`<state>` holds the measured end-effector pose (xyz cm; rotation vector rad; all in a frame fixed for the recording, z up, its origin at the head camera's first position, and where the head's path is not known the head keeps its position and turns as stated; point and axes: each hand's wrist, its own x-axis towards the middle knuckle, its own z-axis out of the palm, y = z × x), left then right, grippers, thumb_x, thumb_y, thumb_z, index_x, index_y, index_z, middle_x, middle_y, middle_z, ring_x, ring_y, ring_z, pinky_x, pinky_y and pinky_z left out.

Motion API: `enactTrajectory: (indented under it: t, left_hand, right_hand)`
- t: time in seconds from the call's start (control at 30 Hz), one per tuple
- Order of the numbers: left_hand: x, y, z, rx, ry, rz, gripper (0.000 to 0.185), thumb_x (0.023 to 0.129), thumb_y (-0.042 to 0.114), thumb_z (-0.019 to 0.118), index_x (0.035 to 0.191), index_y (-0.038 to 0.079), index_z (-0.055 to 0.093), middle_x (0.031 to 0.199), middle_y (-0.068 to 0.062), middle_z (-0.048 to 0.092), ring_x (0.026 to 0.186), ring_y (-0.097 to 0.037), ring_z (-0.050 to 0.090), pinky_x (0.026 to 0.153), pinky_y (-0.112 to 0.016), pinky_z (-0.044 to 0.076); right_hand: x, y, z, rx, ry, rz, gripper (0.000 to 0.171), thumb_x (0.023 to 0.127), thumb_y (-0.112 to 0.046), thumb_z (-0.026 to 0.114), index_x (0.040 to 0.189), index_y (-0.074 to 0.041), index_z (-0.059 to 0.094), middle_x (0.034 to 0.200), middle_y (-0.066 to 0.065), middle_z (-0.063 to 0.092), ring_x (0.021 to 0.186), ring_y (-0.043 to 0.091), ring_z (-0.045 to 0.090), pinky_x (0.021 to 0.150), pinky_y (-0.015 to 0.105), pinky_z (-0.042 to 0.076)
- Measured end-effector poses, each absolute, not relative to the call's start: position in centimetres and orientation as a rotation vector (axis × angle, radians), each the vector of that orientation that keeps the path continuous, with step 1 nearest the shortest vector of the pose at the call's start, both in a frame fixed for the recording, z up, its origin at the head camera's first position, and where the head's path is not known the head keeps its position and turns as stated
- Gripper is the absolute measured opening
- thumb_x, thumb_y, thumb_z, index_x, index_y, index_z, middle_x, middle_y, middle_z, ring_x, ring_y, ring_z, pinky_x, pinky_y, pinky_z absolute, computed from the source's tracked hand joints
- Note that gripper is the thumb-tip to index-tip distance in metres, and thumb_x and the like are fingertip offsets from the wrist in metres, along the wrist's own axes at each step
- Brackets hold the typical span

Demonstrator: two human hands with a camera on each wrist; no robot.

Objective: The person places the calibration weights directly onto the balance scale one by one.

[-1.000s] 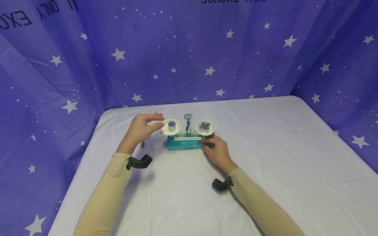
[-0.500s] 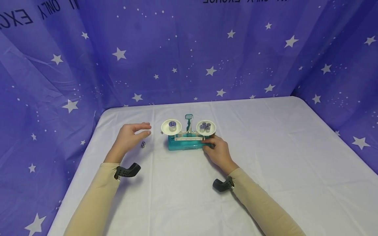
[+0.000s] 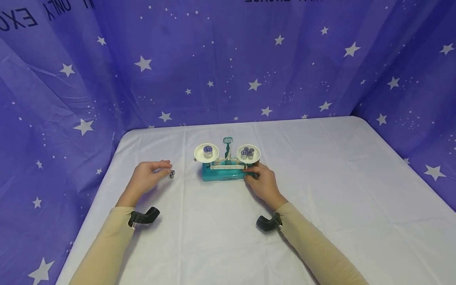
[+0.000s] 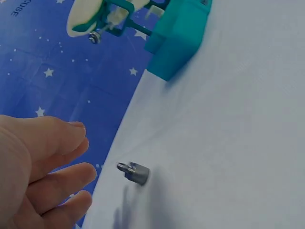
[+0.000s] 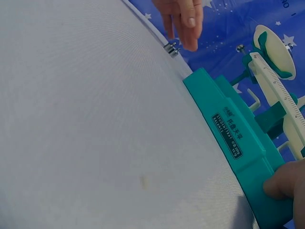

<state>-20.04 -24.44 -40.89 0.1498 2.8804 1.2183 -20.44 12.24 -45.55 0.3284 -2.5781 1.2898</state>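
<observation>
Sleeves: long, close-fitting, beige, reaching both wrists.
Left hand (image 3: 145, 177): bare, no rings.
Right hand (image 3: 263, 183): bare too.
Wrist mounts: black angled bracket (image 3: 143, 217) strapped at each cuff, perforated near the strap.

One balance scale (image 3: 225, 168), two pans (image 3: 206, 153), six weights (image 3: 172, 174).

Place: a staged tabletop recording booth, not a lived-in room
Backdrop: purple star-printed cloth (image 3: 228, 67) hung across the top and both sides of the frame
Surface: table under a white cloth (image 3: 320, 206), filling the lower half
Equipment: teal balance scale (image 3: 226, 163) with two white pans, centre of the frame, classroom-science kit
</observation>
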Motion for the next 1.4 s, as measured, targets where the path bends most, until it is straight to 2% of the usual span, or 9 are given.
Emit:
enactTrajectory:
  t: [0.47,1.4]
  left_hand:
    - [-20.4,-24.2,-43.5,0.14,3.012,1.269,0.019,0.091,0.01,0.069,0.104,-0.001,0.078,0.127,-0.024,0.069,0.133,-0.047,0.056,0.119,-0.056,0.038]
    - [-20.5,-24.2,-44.3,0.156,3.044,1.223,0.016,0.089,0.008,0.072,0.102,0.001,0.079,0.127,-0.022,0.07,0.136,-0.049,0.052,0.12,-0.06,0.034]
  right_hand:
    - [-20.5,12.2,-45.7,0.322,-2.563,1.317,0.018,0.082,-0.001,0.072,0.099,-0.002,0.079,0.138,0.023,0.064,0.136,0.043,0.055,0.11,0.052,0.05]
    - [-20.4,12.3,-45.7,0.335,-2.56,1.326,0.019,0.082,-0.002,0.072,0.1,-0.001,0.079,0.139,0.023,0.064,0.137,0.043,0.055,0.109,0.052,0.051]
